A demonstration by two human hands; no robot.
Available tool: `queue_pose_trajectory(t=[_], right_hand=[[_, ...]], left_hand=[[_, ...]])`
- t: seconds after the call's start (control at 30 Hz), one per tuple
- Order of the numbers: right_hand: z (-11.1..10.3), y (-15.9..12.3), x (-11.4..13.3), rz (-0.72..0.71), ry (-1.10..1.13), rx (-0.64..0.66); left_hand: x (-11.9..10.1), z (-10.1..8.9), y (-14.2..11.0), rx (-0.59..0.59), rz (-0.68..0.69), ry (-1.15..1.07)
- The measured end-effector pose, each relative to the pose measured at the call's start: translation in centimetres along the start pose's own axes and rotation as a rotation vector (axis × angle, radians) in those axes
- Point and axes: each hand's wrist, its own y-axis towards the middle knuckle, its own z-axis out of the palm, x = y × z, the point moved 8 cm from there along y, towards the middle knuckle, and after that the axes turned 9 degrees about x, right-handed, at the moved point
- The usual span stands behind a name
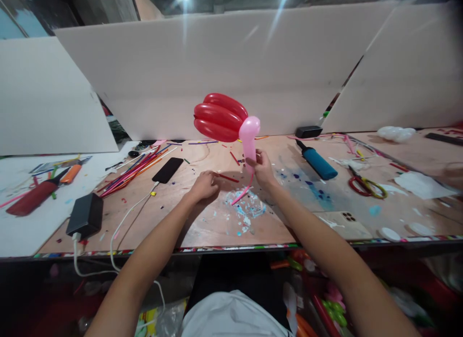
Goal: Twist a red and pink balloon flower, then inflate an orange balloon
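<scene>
My right hand (263, 168) is closed around the lower part of a pink modelling balloon (249, 134), held upright above the table. Its top is bent into a rounded bulb, and a thin uninflated tail (242, 194) hangs down toward the tabletop. Joined to the pink balloon at the upper left is a bundle of red inflated balloon loops (220, 117). Low over the table, my left hand (206, 186) has its fingers curled together at the left end of a thin, uninflated red balloon (227, 177); the fingertips are partly hidden.
Left of my hands lie a black phone (168, 170), a bunch of uninflated balloons (132, 170), a black power brick (86, 214) and a red hand pump (34, 197). To the right are a blue pump (318, 162), scissors (367, 186) and another phone (343, 224). White panels (217, 71) stand behind.
</scene>
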Motion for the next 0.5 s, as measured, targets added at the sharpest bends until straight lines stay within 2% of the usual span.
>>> queue_pose_trajectory(t=[0.13, 0.27, 0.33, 0.5], right_hand=[[0.6, -0.2, -1.1, 0.225, 0.241, 0.099], [1.5, -1.0, -2.4, 0.406, 0.353, 0.137], [2.1, -1.4, -2.9, 0.450, 0.394, 0.151], [4.1, -2.2, -3.3, 0.481, 0.345, 0.300]], left_hand=[[-0.5, 0.3, 0.0, 0.041, -0.015, 0.069], [-1.7, -0.2, 0.1, -0.057, -0.017, 0.027], [-3.1, -0.9, 0.0, -0.145, 0.046, 0.003], [-8.3, -2.3, -0.7, -0.330, 0.312, -0.018]])
